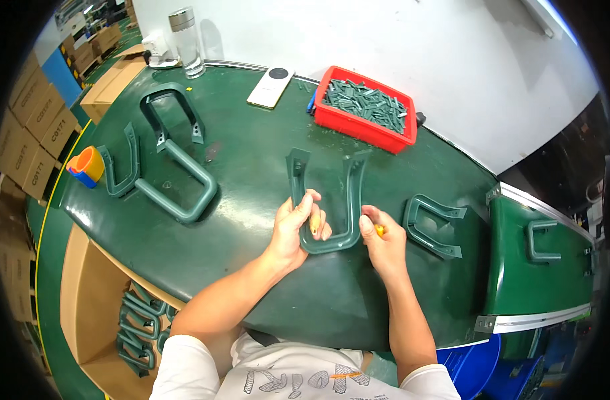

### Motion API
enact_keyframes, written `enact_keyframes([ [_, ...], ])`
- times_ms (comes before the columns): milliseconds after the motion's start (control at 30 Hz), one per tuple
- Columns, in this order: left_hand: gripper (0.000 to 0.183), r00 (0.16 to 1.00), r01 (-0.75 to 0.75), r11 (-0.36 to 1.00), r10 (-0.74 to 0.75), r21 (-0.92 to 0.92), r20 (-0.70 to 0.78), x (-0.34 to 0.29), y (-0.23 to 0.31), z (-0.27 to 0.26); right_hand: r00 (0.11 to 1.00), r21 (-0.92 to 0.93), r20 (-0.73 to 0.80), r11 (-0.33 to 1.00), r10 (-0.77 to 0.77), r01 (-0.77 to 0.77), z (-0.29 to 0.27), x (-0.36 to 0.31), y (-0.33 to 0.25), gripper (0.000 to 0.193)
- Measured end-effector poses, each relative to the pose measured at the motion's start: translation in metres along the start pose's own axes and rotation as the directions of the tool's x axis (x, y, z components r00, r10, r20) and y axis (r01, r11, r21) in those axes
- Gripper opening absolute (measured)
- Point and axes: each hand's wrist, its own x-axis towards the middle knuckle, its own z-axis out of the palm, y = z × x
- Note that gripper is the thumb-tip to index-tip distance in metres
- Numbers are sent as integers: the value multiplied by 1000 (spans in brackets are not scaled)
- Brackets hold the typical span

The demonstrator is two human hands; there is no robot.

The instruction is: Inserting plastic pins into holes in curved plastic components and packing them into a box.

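a green u-shaped plastic handle (326, 200) is lying in the middle of the dark green conveyor belt (251, 140), close to its near edge, with the curved end pointing to the person and the two legs pointing to the far edge. the left hand (297, 230) is grasping the left leg of this handle near the bend, with the fingers curling around it. the right hand (383, 241) is touching the right side of the bend, and it is clenching on a small orange thing (380, 231) that is mostly hidden, so i cannot tell what it is.

just to the right of the handle, another green u-shaped handle (433, 227) is lying on its side near the right end of the belt. one more handle (541, 241) is resting on the next green conveyor section to the right. to the left, three more handles are lying together: a lighter grey-green one (181, 183), a dark one (170, 110) behind it, and a small one (121, 167) near the left edge, just beside an orange and blue roll (86, 167).

at the far edge a red bin (366, 127) full of small green parts is standing, and a white phone (270, 87) is lying to its left. a clear bottle (186, 41) is standing at the far left corner. under the near left edge, a cardboard box (91, 300) is holding more green handles.
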Motion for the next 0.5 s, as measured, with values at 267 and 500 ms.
enact_keyframes([
  [267, 42, 828, -535, 242, 340, 810, 446, 6, 6, -4, 899, 249, 207, 868, 386, -430, 0, -9, -12, 17],
  [500, 48, 698, -645, -77, 346, 760, 628, 10, 10, -19, 813, 520, 551, 684, 189, -512, -1, -29, -34, 35],
])
